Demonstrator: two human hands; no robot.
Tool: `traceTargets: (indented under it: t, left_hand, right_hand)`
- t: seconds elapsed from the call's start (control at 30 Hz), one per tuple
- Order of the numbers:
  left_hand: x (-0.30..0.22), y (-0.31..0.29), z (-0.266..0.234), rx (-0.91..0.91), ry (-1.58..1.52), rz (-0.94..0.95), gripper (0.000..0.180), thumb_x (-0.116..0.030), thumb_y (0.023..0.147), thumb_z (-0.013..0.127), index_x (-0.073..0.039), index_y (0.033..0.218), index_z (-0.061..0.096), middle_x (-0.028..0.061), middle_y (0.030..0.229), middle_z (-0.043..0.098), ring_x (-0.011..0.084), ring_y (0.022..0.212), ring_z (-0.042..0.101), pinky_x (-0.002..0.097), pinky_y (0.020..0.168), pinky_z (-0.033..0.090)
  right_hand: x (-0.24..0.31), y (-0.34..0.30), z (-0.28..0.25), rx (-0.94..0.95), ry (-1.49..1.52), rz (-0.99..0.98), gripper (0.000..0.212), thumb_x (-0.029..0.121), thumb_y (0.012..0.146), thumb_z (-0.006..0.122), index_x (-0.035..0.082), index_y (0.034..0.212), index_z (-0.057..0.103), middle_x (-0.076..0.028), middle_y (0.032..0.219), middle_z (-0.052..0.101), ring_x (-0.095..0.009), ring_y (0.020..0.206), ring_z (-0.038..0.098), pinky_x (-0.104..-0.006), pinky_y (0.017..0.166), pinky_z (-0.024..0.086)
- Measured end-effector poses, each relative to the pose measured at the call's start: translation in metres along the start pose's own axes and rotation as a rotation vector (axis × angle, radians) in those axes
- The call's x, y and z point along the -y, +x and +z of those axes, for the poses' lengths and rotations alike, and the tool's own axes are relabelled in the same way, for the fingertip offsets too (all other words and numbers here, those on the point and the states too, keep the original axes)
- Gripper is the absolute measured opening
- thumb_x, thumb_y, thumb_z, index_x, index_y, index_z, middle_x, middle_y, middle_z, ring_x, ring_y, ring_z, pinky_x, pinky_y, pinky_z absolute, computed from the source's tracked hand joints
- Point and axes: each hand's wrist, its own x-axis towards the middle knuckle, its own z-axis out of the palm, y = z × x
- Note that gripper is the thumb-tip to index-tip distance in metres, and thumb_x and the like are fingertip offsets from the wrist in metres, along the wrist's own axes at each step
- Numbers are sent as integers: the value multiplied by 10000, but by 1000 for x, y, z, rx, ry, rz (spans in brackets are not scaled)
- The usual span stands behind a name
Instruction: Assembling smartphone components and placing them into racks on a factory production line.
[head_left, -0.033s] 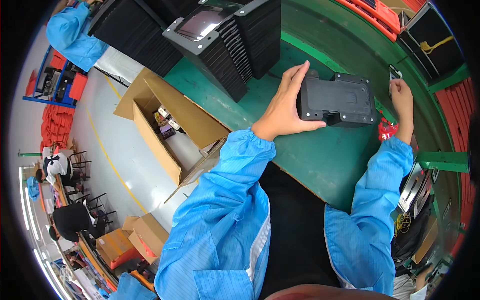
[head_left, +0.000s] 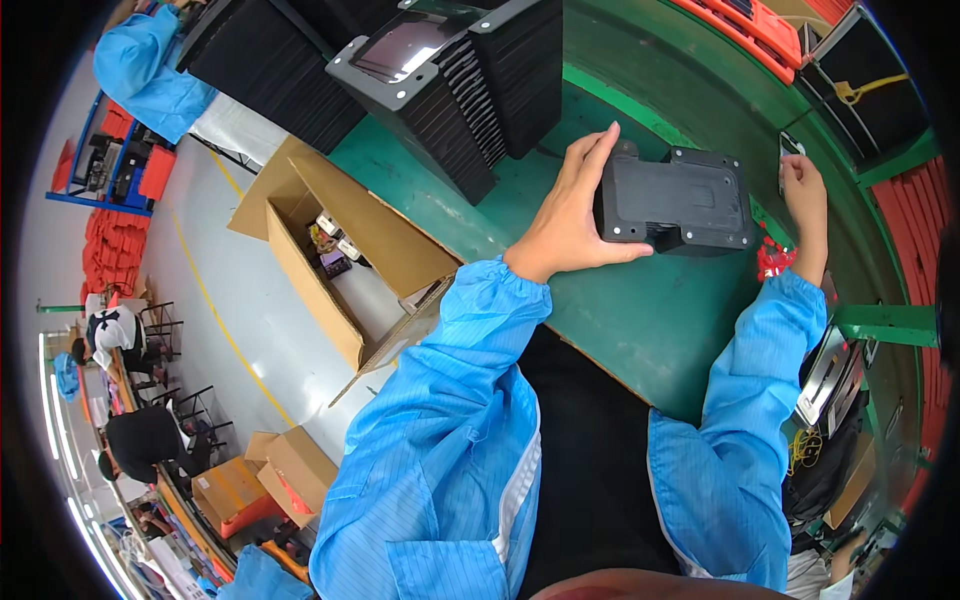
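Observation:
My left hand [head_left: 567, 212] is curved round the left end of a thick black plastic housing block [head_left: 675, 198], its thumb along the near edge and its fingers reaching past the far corner. The block lies on the green tabletop [head_left: 640, 310], with pale studs at its corners. To the right, my right hand [head_left: 803, 190] is closed, fingertips pinched at a small pale-rimmed dark piece [head_left: 788, 146] by the green side wall. What the fingertips hold there is hidden. Small red pieces [head_left: 774, 260] lie near my right wrist.
Tall stacks of black frames [head_left: 430, 110] stand beyond my left hand. An open cardboard box [head_left: 310, 265] is left of the table edge. Red trays [head_left: 745, 30] sit at the far right, and a green bar [head_left: 885, 324] juts beside my right forearm. Another person's blue sleeve [head_left: 150, 75] is at far left.
My right hand has shifted very slightly at the pale-rimmed piece. My left hand and the black block stay where they were.

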Motion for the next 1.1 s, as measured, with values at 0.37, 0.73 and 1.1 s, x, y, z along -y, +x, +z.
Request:
traceTargets:
  t: [0.37, 0.73, 1.1]
  left_hand:
    - [-1, 1, -4, 34, 27, -16, 1331, -287, 535, 984, -107, 1621, 236, 219, 1487, 351, 416, 1354, 444, 471, 1106, 444]
    - [0, 0, -4, 29, 29, -31, 1321, -298, 531, 986, -101, 1616, 259, 220, 1486, 352, 412, 1356, 442, 469, 1101, 453]
    - [1, 1, -4, 30, 32, -23, 1305, -297, 531, 983, -97, 1610, 278, 221, 1488, 350, 410, 1362, 437, 465, 1105, 449]
  right_hand:
    - [-34, 12, 3, -357, -5, 37, 254, 173, 951, 631, 2, 1125, 703, -81, 907, 729, -147, 827, 668, -277, 766, 520]
    - [-44, -6, 18, -638, 39, 32, 205, 151, 932, 656, 33, 1079, 736, -47, 882, 732, -131, 789, 669, -281, 734, 525]
    - [-34, -8, 19, -607, -7, 15, 174, 145, 943, 641, 37, 1034, 744, -42, 853, 730, -123, 757, 667, -276, 710, 518]
